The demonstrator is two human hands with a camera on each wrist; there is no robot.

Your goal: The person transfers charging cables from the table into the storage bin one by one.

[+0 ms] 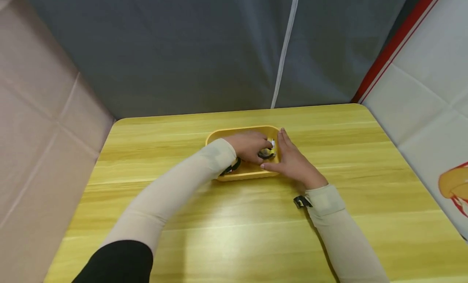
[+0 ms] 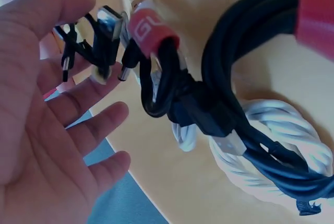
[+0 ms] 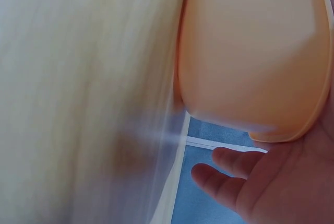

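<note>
While right hand (image 1: pixel 292 163) rests flat against one yellow tray (image 1: pixel 223 134), left hand (image 1: pixel 248 146) inside, grip released beside three cable bundles (image 2: pixel 250 125).

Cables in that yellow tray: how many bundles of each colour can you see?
Black cable bundles: 2
White cable bundle: 1
Total: 3 bundles, by the left wrist view, lying in the yellow tray. Any further ones would be hidden.

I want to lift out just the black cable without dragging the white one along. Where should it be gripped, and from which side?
Probably at the black cable bundle's looped bend beside the red strap, coming from above. There the strands are bound into one thick band that arches clear of the white cable coiled beneath, so fingers could curl under it. The left hand is open beside it.
</note>
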